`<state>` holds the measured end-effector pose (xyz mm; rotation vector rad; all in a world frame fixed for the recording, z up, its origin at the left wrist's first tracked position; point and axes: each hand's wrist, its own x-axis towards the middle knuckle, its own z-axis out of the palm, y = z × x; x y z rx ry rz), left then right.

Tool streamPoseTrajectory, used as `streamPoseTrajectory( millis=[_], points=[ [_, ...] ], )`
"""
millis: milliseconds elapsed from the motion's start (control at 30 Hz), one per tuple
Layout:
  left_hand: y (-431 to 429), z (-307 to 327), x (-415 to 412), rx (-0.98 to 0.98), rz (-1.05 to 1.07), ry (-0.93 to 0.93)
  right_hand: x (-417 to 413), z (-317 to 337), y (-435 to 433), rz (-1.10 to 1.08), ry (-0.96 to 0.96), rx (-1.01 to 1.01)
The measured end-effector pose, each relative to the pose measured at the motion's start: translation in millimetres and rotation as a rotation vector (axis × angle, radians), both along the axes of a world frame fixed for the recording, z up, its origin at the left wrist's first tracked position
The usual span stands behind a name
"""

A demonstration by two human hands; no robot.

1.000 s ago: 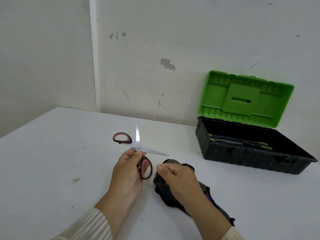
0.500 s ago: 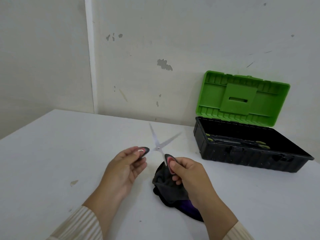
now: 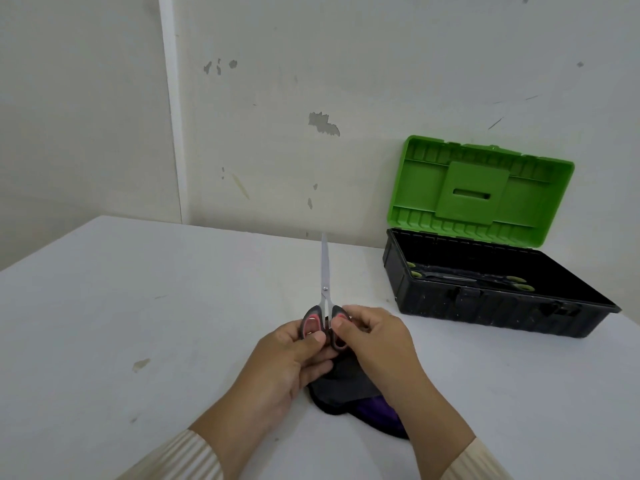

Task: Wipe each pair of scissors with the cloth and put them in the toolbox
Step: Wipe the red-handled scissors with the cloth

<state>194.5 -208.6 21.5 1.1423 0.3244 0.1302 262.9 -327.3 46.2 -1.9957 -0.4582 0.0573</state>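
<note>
Pink-and-black handles mark the scissors [image 3: 325, 292], held up to the left of the toolbox [image 3: 485, 308] and nearer the person, blades together and pointing away at the wall [image 3: 346, 64]. The left hand [image 3: 294, 362] grips the left handle loop, with the thumb curled over it. The right hand [image 3: 374, 337] pinches the right loop between thumb and fingers. Under both hands, a dark cloth [image 3: 346, 382] with a purple patch lies bunched on the white table [image 3: 138, 306].

Left of the toolbox the table runs wide and bare apart from a few small stains, out to its slanting left edge. Its far edge meets the wall just behind the toolbox. Between the scissors' tips and the toolbox's left end there is a clear gap.

The toolbox is a black tub with its green lid [image 3: 481, 188] standing open against the wall. Inside, other scissors [image 3: 467, 277] with yellow-green handles lie lengthwise on the floor, with handle loops showing at both ends.
</note>
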Motion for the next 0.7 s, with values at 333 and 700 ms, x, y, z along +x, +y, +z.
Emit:
streamPoseTrajectory(
  millis=[333,700],
  points=[
    [-25,15,-3,0.611,0.025,-0.057,14,19,-22,-0.189,-0.157,0.026],
    [-138,6,75,1.416,-0.454,0.069,53,32,-141,-0.324,-0.209,-0.366]
  ],
)
